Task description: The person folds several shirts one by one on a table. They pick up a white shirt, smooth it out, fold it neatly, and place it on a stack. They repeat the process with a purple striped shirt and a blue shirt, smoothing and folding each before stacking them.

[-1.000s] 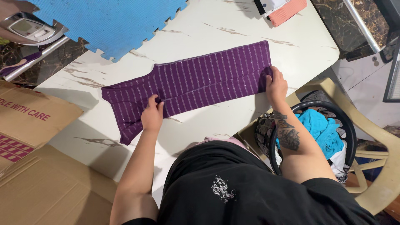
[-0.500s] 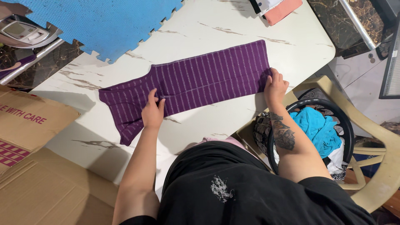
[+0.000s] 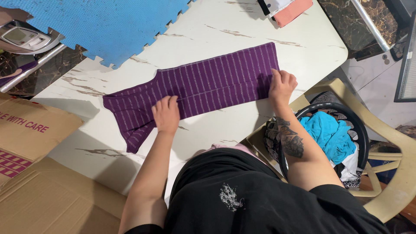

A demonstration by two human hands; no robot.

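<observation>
Long purple striped knit garment (image 3: 203, 89) laid flat on the white marbled tabletop (image 3: 216, 125); left hand (image 3: 166, 114) pressing its near edge, fingers together, right hand (image 3: 282, 85) pinching the end.

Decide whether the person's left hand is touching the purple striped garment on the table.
Touching. The head view shows the left hand lying flat on the near edge of the purple striped garment, fingers overlapping the cloth with no gap.

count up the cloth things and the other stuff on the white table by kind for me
Purple striped garment, under the left hand and right hand: 1
Folded salmon-pink cloth at the far edge: 1
Blue foam mat lying partly over the table: 1
Total: 3
</observation>
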